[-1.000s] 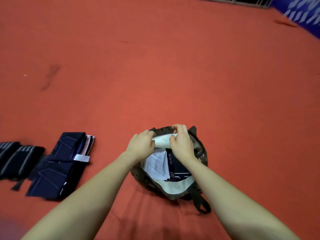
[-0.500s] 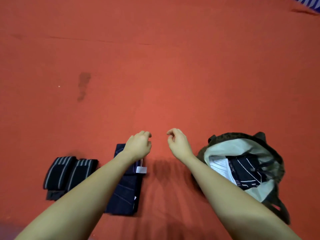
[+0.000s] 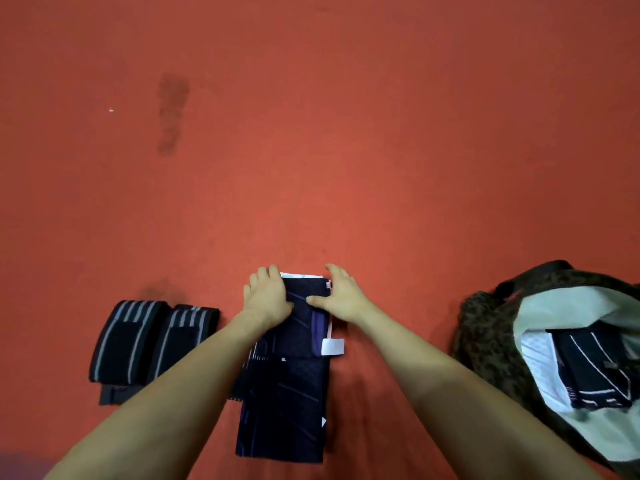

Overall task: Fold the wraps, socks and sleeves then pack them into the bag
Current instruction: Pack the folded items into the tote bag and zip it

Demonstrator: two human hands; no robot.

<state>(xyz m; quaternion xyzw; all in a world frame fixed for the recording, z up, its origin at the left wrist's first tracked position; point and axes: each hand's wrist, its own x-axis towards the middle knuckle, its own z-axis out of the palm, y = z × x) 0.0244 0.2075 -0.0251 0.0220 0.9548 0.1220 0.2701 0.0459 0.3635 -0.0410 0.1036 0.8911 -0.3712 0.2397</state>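
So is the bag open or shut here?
Open: the bag gapes, its pale lining and packed dark striped items visible inside.

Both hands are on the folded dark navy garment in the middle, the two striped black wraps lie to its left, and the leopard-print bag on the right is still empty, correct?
Not quite. The head view shows the leopard-print bag already holds folded white and dark items. The rest stands: the left hand and right hand are on the folded dark navy garment, and the two striped black wraps lie to its left.
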